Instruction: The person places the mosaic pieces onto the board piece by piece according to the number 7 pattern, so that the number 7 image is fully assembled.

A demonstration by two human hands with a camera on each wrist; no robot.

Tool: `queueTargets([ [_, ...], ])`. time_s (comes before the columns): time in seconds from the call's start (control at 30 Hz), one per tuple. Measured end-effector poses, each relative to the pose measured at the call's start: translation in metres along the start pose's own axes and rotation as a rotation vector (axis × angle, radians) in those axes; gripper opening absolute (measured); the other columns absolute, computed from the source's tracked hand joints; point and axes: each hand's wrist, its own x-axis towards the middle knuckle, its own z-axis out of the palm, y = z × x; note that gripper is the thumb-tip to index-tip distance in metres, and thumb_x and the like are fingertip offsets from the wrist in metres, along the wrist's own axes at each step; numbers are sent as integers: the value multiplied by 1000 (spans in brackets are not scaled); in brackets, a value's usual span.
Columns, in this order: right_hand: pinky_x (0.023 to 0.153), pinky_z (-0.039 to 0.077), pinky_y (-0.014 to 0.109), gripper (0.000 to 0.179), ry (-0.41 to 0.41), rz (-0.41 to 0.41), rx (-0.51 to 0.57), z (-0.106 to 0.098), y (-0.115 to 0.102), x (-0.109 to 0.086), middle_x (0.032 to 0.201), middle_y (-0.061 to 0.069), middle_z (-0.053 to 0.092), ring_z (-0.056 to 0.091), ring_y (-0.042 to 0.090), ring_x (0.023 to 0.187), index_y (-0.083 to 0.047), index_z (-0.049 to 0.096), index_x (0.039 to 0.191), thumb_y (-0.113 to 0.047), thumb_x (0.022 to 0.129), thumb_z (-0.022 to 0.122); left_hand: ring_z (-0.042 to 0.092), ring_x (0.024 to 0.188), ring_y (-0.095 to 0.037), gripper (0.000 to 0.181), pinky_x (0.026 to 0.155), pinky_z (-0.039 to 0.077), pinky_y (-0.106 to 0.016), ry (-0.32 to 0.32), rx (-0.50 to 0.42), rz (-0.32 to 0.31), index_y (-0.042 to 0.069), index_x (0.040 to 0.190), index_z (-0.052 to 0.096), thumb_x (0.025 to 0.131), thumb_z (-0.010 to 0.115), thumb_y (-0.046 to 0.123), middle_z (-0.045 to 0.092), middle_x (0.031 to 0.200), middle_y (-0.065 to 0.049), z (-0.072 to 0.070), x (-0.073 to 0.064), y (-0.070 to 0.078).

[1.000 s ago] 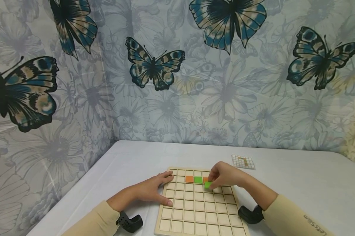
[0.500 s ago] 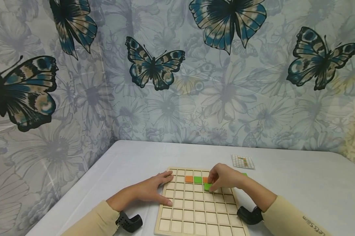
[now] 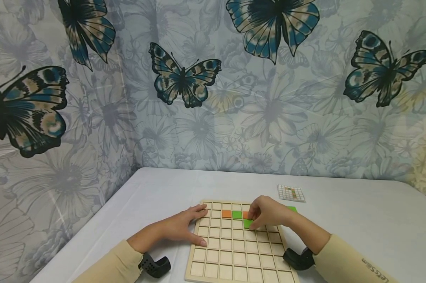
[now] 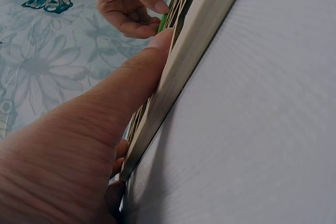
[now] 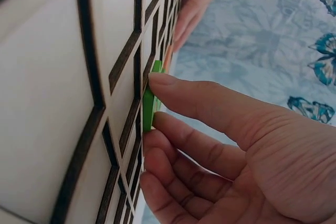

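A light wooden grid board (image 3: 226,246) lies on the white table. My left hand (image 3: 181,226) rests along its left edge, fingers spread and thumb lower down on the frame. Over the upper right cells, my right hand (image 3: 270,212) pinches a green square tile (image 5: 148,109) between thumb and fingers. In the right wrist view that tile stands slightly proud of the grid lines. One row above sit an orange tile (image 3: 226,214), a green tile (image 3: 237,214) and a second orange tile (image 3: 245,215), the last partly covered by the right fingers.
A small card (image 3: 291,193) printed with a coloured grid lies behind the board at the right. Another green piece (image 3: 292,208) shows just past the right wrist. A butterfly-patterned cloth (image 3: 206,129) hangs behind the table (image 3: 163,186).
My right hand has dropped slightly with the green tile, which sits lower at its cell. The green piece behind the right wrist has come into view. My left hand stays in place.
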Motion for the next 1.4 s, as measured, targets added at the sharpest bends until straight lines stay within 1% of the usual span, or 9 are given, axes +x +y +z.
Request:
queueTargets([
  [0.13,57,48,22,15,-3,-9,7,0,-2,0,72,0,63,56,8,64,-2,68,80,-6,70,79,10,145,-28,92,113,18,-54,4,3,-7,12,147,31,74,75,46,14,157,-1,-1,0,0],
  [0.27,57,49,23,15,-5,-1,19,-1,-2,-1,72,0,64,57,9,65,-2,68,80,-7,70,79,10,145,-27,92,113,19,-53,3,2,-15,12,147,31,74,75,46,15,157,-1,-1,0,0],
  [0.5,60,50,23,16,2,-4,20,-9,-2,-5,76,1,66,58,10,68,-2,70,83,-10,72,78,10,145,-27,92,113,19,-53,-5,-1,-10,11,147,30,74,75,46,14,157,-1,-1,0,0],
  [0.6,62,50,24,16,17,15,15,-13,2,-7,78,1,66,58,11,70,-2,70,84,-12,73,78,10,145,-28,92,113,19,-53,-4,2,-10,12,147,30,74,75,46,14,157,-1,0,0,0],
  [0.83,63,50,27,17,49,95,21,-20,11,-12,77,1,66,58,12,70,-3,71,84,-13,73,78,10,145,-29,92,113,18,-54,1,5,-11,12,147,30,74,75,47,14,157,-1,0,0,0],
  [0.97,63,50,27,17,60,108,22,-23,14,-18,77,1,67,58,12,70,-2,71,84,-13,73,78,10,145,-29,93,113,18,-54,1,5,-11,12,147,30,74,75,47,14,157,-1,-1,0,1],
  [1.13,64,50,27,20,54,120,45,-28,18,-27,78,2,67,59,13,72,-1,70,86,-14,73,78,11,145,-28,92,112,19,-54,-2,4,-8,11,147,31,74,75,46,14,157,-1,0,0,1],
  [1.3,65,50,27,24,50,138,62,-35,30,-37,82,3,67,59,15,76,0,69,91,-16,75,77,11,145,-28,92,113,19,-54,-1,4,-7,11,147,31,74,75,46,14,157,-2,0,1,1],
  [1.4,64,50,27,24,51,152,53,-39,37,-45,81,3,65,58,16,76,-1,69,91,-17,75,77,11,145,-28,92,112,19,-54,0,-1,-8,11,147,31,74,76,45,14,157,-2,0,0,1],
])
